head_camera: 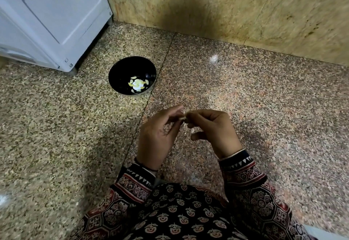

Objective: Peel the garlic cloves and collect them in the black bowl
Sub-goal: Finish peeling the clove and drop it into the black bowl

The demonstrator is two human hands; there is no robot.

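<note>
A black bowl point(120, 69) stands on the speckled stone floor, to the left and beyond my hands, with several peeled garlic cloves point(137, 84) lying at its bottom. My left hand point(156, 137) and my right hand point(213, 130) meet in the middle of the view, fingertips together. Between them they pinch a small garlic clove point(184, 116) with pale papery skin; most of it is hidden by my fingers. A scrap of skin point(186, 126) shows just below the fingertips.
A white appliance point(49, 18) stands at the back left, close to the bowl. A beige stone wall point(236, 7) runs along the back. A small white scrap point(214, 58) lies on the floor to the far right of the bowl. My patterned sleeves and lap fill the bottom.
</note>
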